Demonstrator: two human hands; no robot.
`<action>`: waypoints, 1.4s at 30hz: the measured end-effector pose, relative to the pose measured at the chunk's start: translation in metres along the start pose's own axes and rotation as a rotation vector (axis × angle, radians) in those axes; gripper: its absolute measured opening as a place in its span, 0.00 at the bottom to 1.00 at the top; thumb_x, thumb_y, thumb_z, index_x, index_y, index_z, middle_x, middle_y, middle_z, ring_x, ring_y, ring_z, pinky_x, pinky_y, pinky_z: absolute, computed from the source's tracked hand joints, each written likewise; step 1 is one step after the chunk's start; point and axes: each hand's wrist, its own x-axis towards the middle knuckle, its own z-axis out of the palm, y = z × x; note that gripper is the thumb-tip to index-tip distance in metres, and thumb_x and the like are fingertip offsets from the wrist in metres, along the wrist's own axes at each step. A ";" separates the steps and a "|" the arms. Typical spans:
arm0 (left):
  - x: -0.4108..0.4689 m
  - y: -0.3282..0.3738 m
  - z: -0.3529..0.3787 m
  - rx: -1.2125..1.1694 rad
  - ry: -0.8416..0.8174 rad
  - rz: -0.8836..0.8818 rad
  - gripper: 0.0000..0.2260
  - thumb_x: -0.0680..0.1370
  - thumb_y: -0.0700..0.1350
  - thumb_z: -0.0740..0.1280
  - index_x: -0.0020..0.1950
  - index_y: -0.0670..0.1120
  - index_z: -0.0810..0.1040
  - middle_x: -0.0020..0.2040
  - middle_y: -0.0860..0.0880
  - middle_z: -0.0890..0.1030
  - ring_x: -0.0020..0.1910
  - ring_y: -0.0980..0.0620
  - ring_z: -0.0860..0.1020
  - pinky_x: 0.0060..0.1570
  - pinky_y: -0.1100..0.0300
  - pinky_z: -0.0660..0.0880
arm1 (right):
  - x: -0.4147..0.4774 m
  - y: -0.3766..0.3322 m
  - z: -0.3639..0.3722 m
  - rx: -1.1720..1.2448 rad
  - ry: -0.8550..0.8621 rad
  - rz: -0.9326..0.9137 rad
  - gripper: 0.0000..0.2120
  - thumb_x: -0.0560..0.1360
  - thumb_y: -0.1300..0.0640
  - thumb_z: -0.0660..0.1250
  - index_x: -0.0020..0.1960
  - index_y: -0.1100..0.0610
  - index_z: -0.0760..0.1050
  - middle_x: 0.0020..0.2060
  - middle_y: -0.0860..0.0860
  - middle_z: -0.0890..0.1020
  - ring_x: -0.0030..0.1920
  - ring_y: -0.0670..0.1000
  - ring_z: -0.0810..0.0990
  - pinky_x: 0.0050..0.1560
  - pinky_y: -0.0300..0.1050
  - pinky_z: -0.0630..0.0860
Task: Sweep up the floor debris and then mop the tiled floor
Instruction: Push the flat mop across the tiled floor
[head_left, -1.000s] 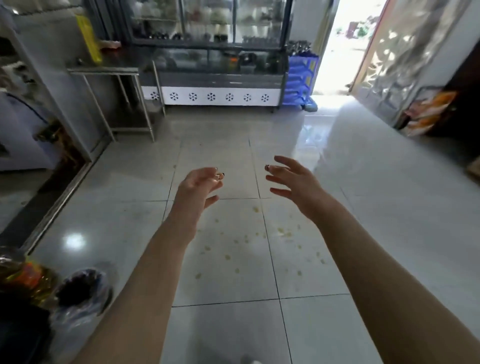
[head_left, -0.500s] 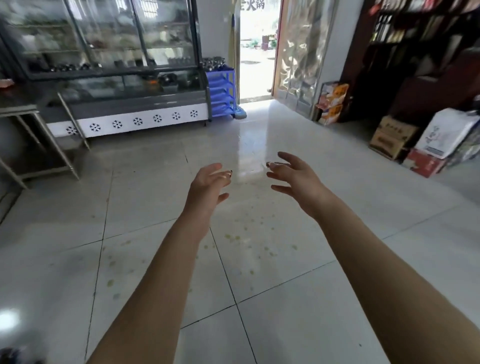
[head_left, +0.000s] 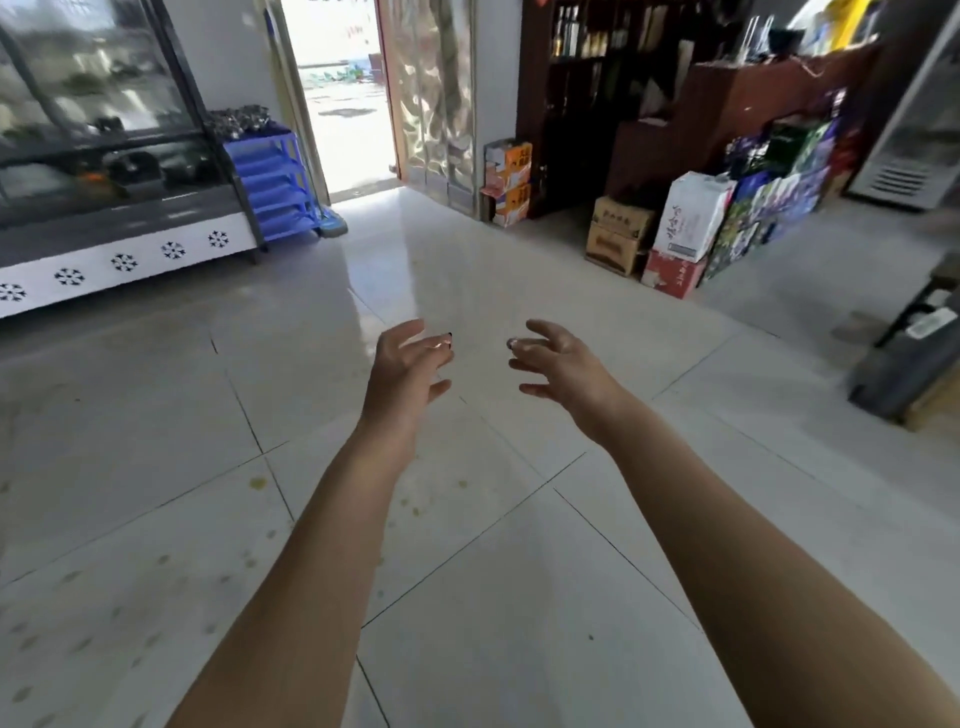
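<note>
Both arms are stretched forward at mid-frame, forearms bare, palms turned partly toward each other. Left hand (head_left: 402, 374): fingers loosely curved and spread, thumb out to the right, holding nothing. Right hand (head_left: 563, 364): same, fingers relaxed and slightly hooked, empty. The hands are near each other but apart, and neither touches anything. No broom or mop is in either hand. The debris (head_left: 257, 483) is small yellowish specks scattered on the tiled floor (head_left: 519, 649), mostly lower left, beside and under the left forearm; a few lie between the arms, and the far-left ones are motion-blurred. Background: glass display case (head_left: 104, 156) at left, blue rack (head_left: 275, 182) just beside it, open doorway (head_left: 343, 93) behind that, stacked cartons (head_left: 691, 218) at right in front of a dark wooden counter (head_left: 753, 104). Versus half a second ago, the view has swung right: the display case has slid toward the left edge, the cartons have come in from the right edge toward the middle, and the debris patch has moved from between the arms to the lower left. The pose of the hands is essentially unchanged, still loose and empty, and the gap between them is about the same.
</note>
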 end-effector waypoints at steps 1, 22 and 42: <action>0.005 -0.004 0.012 0.011 -0.021 0.003 0.10 0.77 0.37 0.63 0.52 0.52 0.71 0.50 0.50 0.80 0.54 0.49 0.78 0.50 0.56 0.76 | 0.003 0.004 -0.011 -0.024 0.001 0.001 0.26 0.78 0.56 0.62 0.73 0.56 0.59 0.62 0.51 0.75 0.60 0.51 0.76 0.59 0.49 0.74; 0.274 -0.040 0.196 -0.042 -0.060 0.025 0.09 0.78 0.38 0.62 0.49 0.53 0.71 0.49 0.51 0.79 0.53 0.51 0.77 0.48 0.57 0.74 | 0.279 -0.020 -0.173 -0.203 0.099 -0.008 0.26 0.77 0.57 0.63 0.73 0.58 0.60 0.64 0.54 0.75 0.58 0.52 0.76 0.58 0.50 0.74; 0.473 -0.037 0.361 -0.006 0.155 0.177 0.09 0.77 0.38 0.62 0.50 0.52 0.73 0.52 0.51 0.79 0.56 0.51 0.77 0.54 0.55 0.75 | 0.558 -0.081 -0.325 -0.135 -0.286 -0.120 0.28 0.77 0.55 0.66 0.73 0.55 0.61 0.63 0.55 0.75 0.60 0.53 0.76 0.58 0.49 0.75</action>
